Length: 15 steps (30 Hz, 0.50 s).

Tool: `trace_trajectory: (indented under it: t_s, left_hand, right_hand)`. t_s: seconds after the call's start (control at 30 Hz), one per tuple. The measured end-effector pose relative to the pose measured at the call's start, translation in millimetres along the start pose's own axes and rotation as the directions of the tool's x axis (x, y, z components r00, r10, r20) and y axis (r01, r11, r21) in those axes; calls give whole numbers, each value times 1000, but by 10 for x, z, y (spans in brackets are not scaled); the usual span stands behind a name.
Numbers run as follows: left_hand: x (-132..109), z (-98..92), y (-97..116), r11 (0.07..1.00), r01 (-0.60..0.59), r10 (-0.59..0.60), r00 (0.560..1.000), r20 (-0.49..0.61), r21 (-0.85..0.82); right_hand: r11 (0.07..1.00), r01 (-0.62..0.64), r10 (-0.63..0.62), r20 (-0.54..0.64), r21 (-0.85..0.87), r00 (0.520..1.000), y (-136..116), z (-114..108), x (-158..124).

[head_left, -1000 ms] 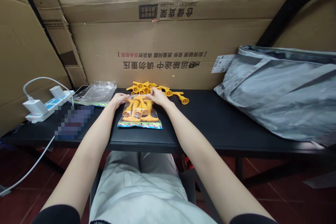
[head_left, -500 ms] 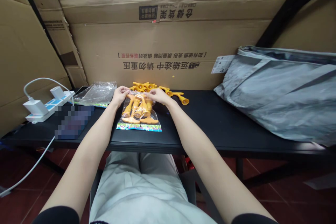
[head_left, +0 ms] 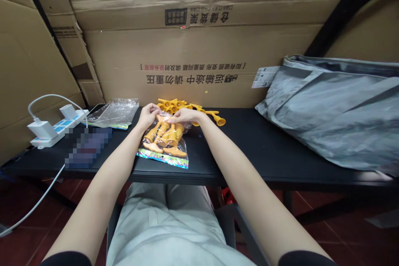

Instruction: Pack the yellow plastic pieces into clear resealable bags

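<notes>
A clear plastic bag point(head_left: 163, 141) with a colourful bottom strip holds several orange trumpet-shaped toys and lies on the black table point(head_left: 249, 145). My left hand point(head_left: 149, 114) and my right hand point(head_left: 183, 115) both pinch the bag's top edge, close together, with the top lifted slightly off the table. Just behind my hands lies a loose pile of more orange trumpet toys point(head_left: 174, 104), one of them point(head_left: 215, 118) off to the right.
A stack of empty clear bags point(head_left: 115, 112) lies to the left. A white power strip point(head_left: 56, 126) with chargers and a cable sits at the far left. A large grey plastic sack point(head_left: 333, 108) fills the right side. Cardboard boxes point(head_left: 193, 45) stand behind the table.
My hands have drawn together at the bag's top and raised it a little. The bag has shifted slightly toward me and to the left.
</notes>
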<state>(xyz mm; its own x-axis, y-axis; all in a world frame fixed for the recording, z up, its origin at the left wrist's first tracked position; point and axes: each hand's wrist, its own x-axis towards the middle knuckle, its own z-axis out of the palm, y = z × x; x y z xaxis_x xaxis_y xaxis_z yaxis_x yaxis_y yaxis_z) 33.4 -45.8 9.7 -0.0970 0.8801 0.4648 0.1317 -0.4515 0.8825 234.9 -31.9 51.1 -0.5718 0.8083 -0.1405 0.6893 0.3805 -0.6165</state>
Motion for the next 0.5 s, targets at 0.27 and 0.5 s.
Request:
trace_trajectory:
  t_s: [0.27,0.5]
  left_hand:
    - [-3,-7,-20,999,-9,9,1000,24,-34]
    - [1,-28,72,978,122,-132,990,-50,-166]
  right_hand:
    - [826,-161,-30,329,540,944,-60,186,68]
    - [645,-37,-43,85,763,995,52,125,-27]
